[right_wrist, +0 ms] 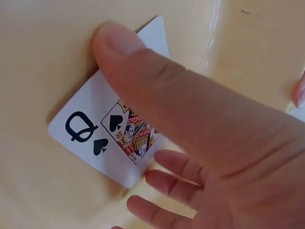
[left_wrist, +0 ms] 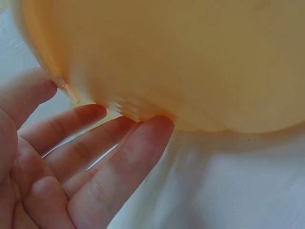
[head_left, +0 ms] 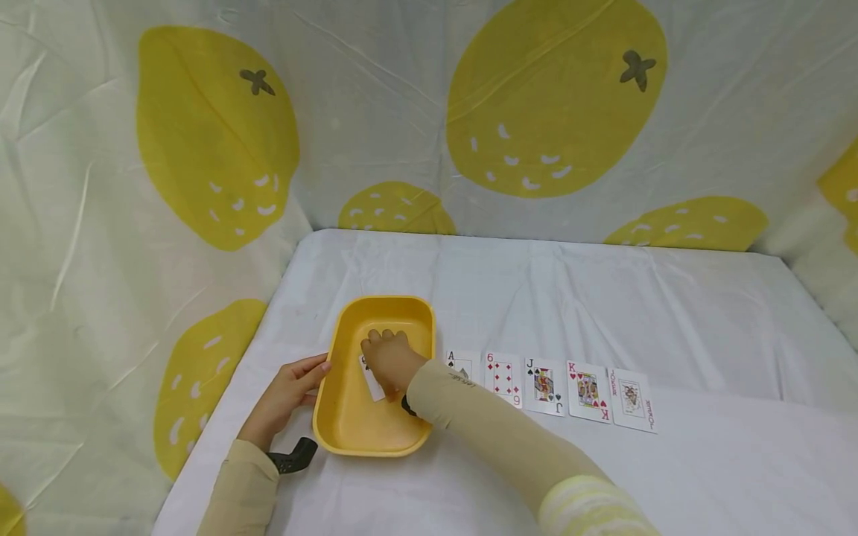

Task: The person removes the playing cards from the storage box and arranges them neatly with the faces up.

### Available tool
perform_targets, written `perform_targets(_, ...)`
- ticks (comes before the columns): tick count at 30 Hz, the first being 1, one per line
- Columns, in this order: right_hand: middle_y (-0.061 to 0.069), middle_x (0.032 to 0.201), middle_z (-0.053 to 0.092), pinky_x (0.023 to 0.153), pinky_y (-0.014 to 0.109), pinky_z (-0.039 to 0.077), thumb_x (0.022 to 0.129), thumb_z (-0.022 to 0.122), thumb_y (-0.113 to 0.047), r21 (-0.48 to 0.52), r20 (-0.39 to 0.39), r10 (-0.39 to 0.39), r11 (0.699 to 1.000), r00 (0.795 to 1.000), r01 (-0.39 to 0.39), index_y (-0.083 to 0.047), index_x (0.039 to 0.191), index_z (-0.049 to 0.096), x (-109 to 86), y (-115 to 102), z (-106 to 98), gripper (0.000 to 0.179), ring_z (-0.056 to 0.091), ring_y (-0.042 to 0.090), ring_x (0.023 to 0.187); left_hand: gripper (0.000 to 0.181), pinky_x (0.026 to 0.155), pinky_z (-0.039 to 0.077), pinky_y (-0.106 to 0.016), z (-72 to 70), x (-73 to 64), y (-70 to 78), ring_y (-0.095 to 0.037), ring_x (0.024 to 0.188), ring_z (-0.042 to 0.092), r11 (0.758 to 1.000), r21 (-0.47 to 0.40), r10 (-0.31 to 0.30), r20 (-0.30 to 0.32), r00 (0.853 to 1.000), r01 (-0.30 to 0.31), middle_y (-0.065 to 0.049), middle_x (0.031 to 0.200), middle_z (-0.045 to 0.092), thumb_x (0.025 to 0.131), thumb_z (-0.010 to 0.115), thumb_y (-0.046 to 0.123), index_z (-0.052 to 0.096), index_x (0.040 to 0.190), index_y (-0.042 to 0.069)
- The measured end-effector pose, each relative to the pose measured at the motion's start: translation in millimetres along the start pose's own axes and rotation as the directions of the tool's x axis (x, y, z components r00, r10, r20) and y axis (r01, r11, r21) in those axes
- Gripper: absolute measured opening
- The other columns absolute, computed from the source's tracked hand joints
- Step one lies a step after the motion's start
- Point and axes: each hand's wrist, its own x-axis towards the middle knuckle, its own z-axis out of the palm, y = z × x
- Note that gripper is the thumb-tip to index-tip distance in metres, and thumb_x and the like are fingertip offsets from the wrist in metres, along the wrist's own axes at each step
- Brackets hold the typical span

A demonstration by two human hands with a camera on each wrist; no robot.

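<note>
In the head view a yellow tray point(head_left: 378, 299) stands on the white cloth. My left hand point(head_left: 290, 392) is at its left side; the fingertips point(left_wrist: 159, 129) touch the tray's outer wall in the left wrist view. Inside the tray, my right hand point(head_left: 392, 361) holds a queen of spades playing card point(right_wrist: 97, 114), face up and slanted. The thumb point(right_wrist: 124, 52) lies across the card's face, while other fingers point(right_wrist: 176, 162) are by its lower edge. Part of the card's picture is hidden under the thumb.
Right of the tray lie an ace point(head_left: 462, 362), a six of diamonds point(head_left: 503, 376), a jack of spades point(head_left: 544, 387), a king of hearts point(head_left: 589, 393) and a joker point(head_left: 632, 400), face up in a row. Lemon-print cloth point(head_left: 375, 112) hangs behind and at the sides.
</note>
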Motion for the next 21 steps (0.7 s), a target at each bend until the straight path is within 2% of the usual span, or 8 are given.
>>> perform_targets(5, -0.003, 0.102, 0.042, 0.080, 0.030, 0.040, 0.055, 0.085, -0.039, 0.038, -0.032, -0.037, 0.999, 0.999, 0.038, -0.017, 0.115, 0.041, 4.3, 1.7, 1.6, 0.077, 0.043, 0.015, 0.095, 0.052, 0.069, 0.053, -0.035, -0.4, 0.4, -0.2, -0.017, 0.085, 0.061, 1.000, -0.004, 0.004, 0.005, 1.000, -0.004, -0.020, 0.118, 0.054, 0.090, 0.055, 0.026, 0.043, 0.131, -0.004)
perform_targets(8, 0.000, 0.101, 0.041, 0.083, 0.030, 0.040, 0.055, 0.085, -0.040, 0.066, -0.016, -0.032, 0.997, 0.999, 0.033, -0.014, 0.117, 0.040, 6.2, 3.0, 2.1, 0.080, 0.042, 0.016, 0.095, 0.052, 0.069, 0.053, -0.034, -0.2, 0.6, -0.4, -0.017, 0.085, 0.061, 1.000, -0.003, 0.002, 0.004, 1.000, -0.002, -0.020, 0.118, 0.054, 0.090, 0.056, 0.026, 0.043, 0.131, -0.004)
perform_targets(14, 0.003, 0.096, 0.034, 0.077, 0.026, 0.041, 0.054, 0.085, -0.038, 0.146, 0.034, 0.009, 0.989, 0.999, -0.014, -0.012, 0.111, 0.047, 9.3, 4.4, 2.7, 0.073, 0.039, 0.017, 0.086, 0.052, 0.069, 0.053, -0.034, -0.2, 0.6, -0.8, -0.017, 0.086, 0.061, 1.000, 0.000, 0.000, 0.001, 1.000, 0.000, -0.020, 0.119, 0.053, 0.090, 0.056, 0.026, 0.043, 0.130, -0.004)
perform_targets(21, 0.003, 0.097, 0.035, 0.074, 0.025, 0.040, 0.058, 0.082, -0.036, 0.162, 0.009, -0.025, 0.987, 1.000, 0.023, -0.011, 0.110, 0.049, 8.4, 3.4, -3.2, 0.067, 0.039, 0.017, 0.084, 0.052, 0.069, 0.053, -0.034, -0.4, -0.7, 0.2, -0.017, 0.085, 0.061, 1.000, 0.000, -0.004, -0.005, 1.000, 0.004, -0.019, 0.118, 0.054, 0.090, 0.056, 0.027, 0.043, 0.130, -0.003)
